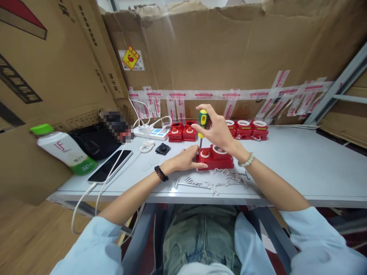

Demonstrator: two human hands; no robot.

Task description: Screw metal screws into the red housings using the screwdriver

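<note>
A red plastic housing point(219, 160) with a red button and a white ring lies on the grey table point(301, 168) in front of me. My left hand point(183, 160) presses against its left side, fingers closed around the edge. My right hand point(218, 131) grips a green and yellow screwdriver point(202, 119) upright, its tip down on the housing near the button. Loose metal screws and brackets point(218, 180) lie scattered just in front of the housing.
Rows of finished red housings point(183, 131) point(249, 128) stand at the back. A white power strip point(151, 132), a black cap point(163, 148), a white ring point(147, 146), a phone point(110, 165) on a cable, a bottle point(64, 149) and a black bag point(94, 141) sit to the left. Cardboard walls surround the table.
</note>
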